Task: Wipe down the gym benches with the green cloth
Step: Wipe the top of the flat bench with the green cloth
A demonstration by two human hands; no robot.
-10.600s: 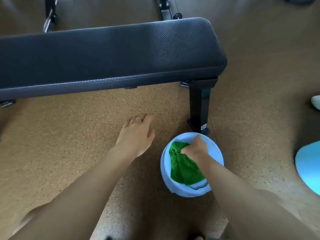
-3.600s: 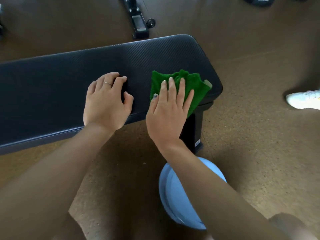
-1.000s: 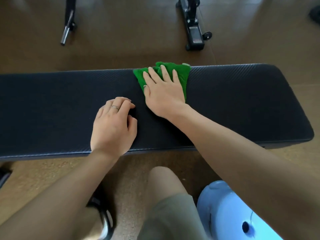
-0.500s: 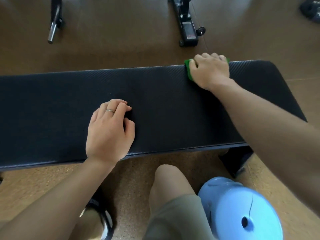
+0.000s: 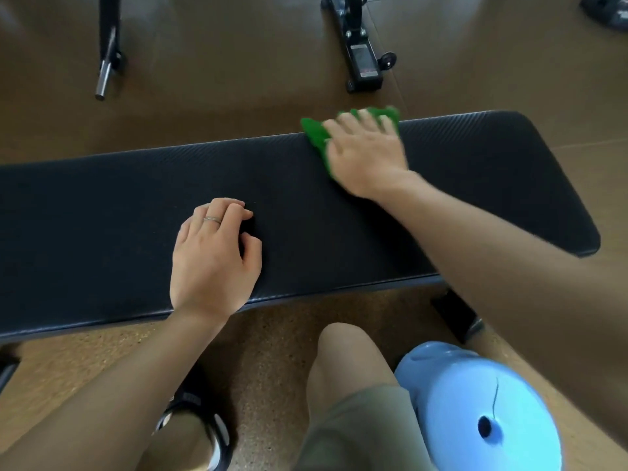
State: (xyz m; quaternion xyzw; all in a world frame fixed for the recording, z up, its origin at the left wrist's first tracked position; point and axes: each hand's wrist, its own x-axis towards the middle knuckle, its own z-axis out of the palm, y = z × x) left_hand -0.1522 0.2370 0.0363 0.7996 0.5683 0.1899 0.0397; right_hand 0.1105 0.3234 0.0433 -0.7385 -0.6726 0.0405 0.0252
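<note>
Green cloth: lies at the far edge of the bench pad, right of centre, partly overhanging that edge; mostly covered by the right hand.
Right hand: flat on the cloth, fingers straight and slightly spread, pressing it to the pad; motion-blurred.
Bench: long black padded top crossing the view; bare pad extends left of the cloth and right to the rounded end.
Left hand: rests on the pad near its front edge, fingers loosely curled, ring on one finger, holding nothing.
Blue bucket: on the floor at lower right, beside the person's knee.
Black equipment base: on the floor beyond the far edge.
</note>
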